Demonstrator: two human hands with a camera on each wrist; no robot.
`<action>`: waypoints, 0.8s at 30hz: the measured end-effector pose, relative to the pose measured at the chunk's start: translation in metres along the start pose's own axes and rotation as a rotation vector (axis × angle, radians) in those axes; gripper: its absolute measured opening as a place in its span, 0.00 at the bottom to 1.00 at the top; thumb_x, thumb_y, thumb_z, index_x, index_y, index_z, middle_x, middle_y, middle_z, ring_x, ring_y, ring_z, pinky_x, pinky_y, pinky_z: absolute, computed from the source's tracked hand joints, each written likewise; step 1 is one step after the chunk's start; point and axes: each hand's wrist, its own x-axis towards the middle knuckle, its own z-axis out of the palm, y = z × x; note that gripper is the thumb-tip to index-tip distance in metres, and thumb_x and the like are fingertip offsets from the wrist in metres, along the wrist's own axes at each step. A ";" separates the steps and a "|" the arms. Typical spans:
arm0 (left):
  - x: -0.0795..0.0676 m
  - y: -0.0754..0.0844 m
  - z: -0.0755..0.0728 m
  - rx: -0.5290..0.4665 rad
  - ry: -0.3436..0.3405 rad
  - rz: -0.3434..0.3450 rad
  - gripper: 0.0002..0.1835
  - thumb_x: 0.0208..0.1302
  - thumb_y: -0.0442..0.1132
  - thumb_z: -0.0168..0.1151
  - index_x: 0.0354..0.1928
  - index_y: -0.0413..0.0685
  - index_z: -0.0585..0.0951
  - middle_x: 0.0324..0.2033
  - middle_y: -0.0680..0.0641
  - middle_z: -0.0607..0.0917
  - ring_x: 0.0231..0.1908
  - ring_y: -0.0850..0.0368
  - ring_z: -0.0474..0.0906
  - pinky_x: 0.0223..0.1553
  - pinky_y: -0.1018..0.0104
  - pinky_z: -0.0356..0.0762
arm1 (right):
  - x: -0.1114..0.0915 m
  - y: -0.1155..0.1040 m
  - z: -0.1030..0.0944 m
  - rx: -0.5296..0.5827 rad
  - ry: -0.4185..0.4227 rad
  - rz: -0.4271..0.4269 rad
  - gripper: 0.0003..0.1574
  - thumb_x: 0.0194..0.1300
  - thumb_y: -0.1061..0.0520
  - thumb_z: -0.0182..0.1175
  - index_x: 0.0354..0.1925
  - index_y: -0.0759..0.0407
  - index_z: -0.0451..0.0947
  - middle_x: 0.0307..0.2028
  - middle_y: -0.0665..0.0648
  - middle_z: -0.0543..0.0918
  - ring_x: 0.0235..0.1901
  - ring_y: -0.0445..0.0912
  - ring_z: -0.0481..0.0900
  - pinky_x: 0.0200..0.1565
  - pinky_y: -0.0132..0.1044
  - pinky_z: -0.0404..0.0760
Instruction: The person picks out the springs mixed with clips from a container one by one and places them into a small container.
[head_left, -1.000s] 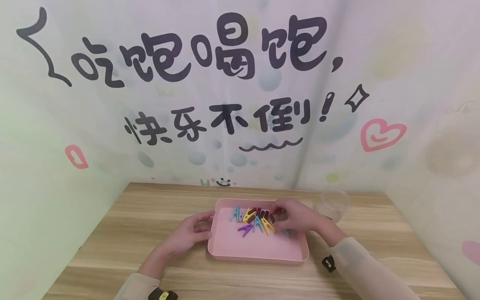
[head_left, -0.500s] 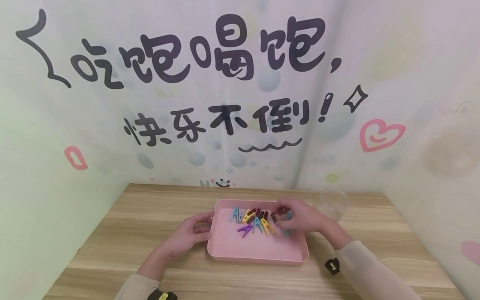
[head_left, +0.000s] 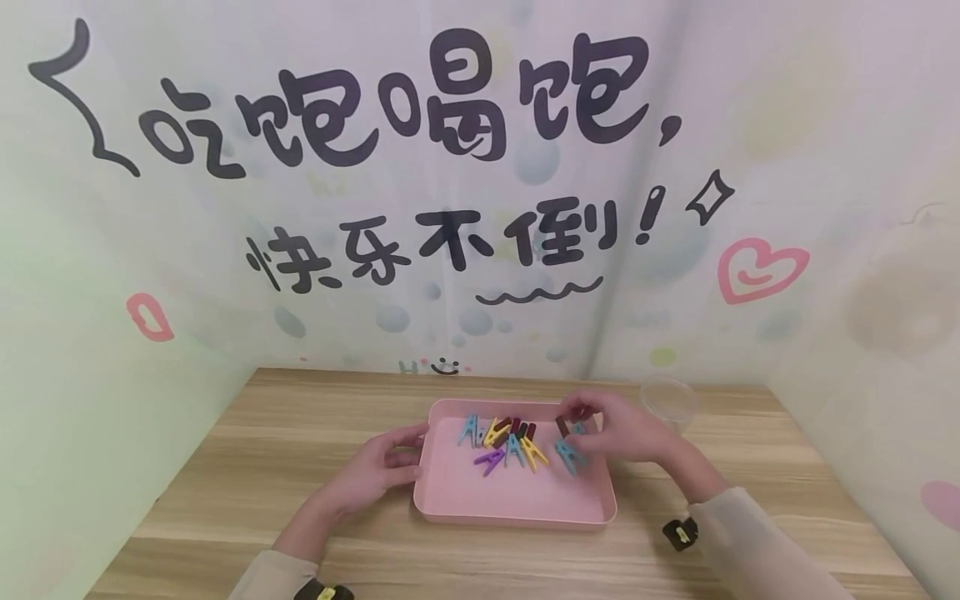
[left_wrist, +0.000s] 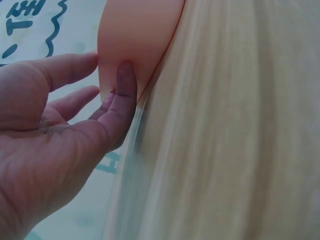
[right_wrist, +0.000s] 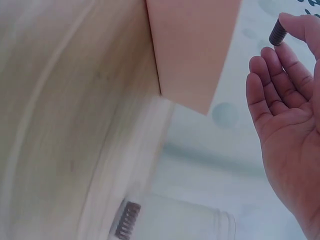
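A pink tray [head_left: 517, 502] lies on the table, bearing several clothespins: blue [head_left: 515, 449], yellow [head_left: 535, 453] and purple [head_left: 491, 460] ones, mixed with small dark brown and red pieces [head_left: 517, 428]. My left hand [head_left: 363, 473] touches the tray's left wall from outside, fingers spread and fairly straight. Over the tray's right side, my right hand [head_left: 630, 429] pinches a small dark brown ribbed cylinder [right_wrist: 277, 33] between thumb and index finger; its other fingers are loosely bent. Blue clothespins [head_left: 567, 456] lie beneath that hand, partly hidden by it.
Behind the right hand stands a clear plastic cup [head_left: 669, 400]; in the right wrist view a brown ribbed piece [right_wrist: 128, 220] shows inside it. The wooden table [head_left: 420, 558] ends at a printed wall hanging [head_left: 450, 325] at the back.
My right hand has moved right, away from the pile, with the brown ribbed cylinder pinched, uncovering blue clothespins on the tray's right side. The left hand has stayed at the tray's wall.
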 end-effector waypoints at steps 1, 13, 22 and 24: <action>0.000 0.000 0.000 -0.002 -0.001 0.000 0.35 0.74 0.27 0.63 0.79 0.29 0.62 0.68 0.27 0.71 0.63 0.34 0.78 0.57 0.59 0.86 | -0.001 0.000 -0.002 -0.009 0.009 -0.001 0.19 0.62 0.56 0.74 0.51 0.46 0.85 0.44 0.42 0.85 0.48 0.56 0.84 0.55 0.57 0.85; -0.003 0.003 0.001 -0.027 -0.020 0.021 0.36 0.74 0.26 0.62 0.79 0.26 0.59 0.68 0.25 0.70 0.63 0.31 0.78 0.56 0.58 0.86 | -0.014 0.008 -0.022 -0.040 0.086 -0.026 0.19 0.64 0.58 0.76 0.53 0.51 0.85 0.45 0.43 0.86 0.46 0.48 0.83 0.52 0.40 0.85; -0.001 0.002 0.001 -0.009 -0.017 0.013 0.36 0.74 0.26 0.62 0.79 0.27 0.60 0.68 0.25 0.70 0.61 0.34 0.79 0.56 0.60 0.86 | -0.026 0.012 -0.039 -0.142 0.171 -0.038 0.21 0.60 0.60 0.78 0.50 0.50 0.85 0.44 0.41 0.86 0.44 0.39 0.83 0.51 0.41 0.88; -0.001 0.001 0.001 -0.007 -0.014 0.011 0.36 0.74 0.26 0.62 0.79 0.27 0.60 0.68 0.25 0.71 0.61 0.34 0.79 0.55 0.61 0.86 | -0.027 0.013 -0.042 -0.145 0.186 -0.039 0.21 0.60 0.60 0.78 0.50 0.49 0.85 0.44 0.41 0.86 0.44 0.40 0.83 0.50 0.39 0.87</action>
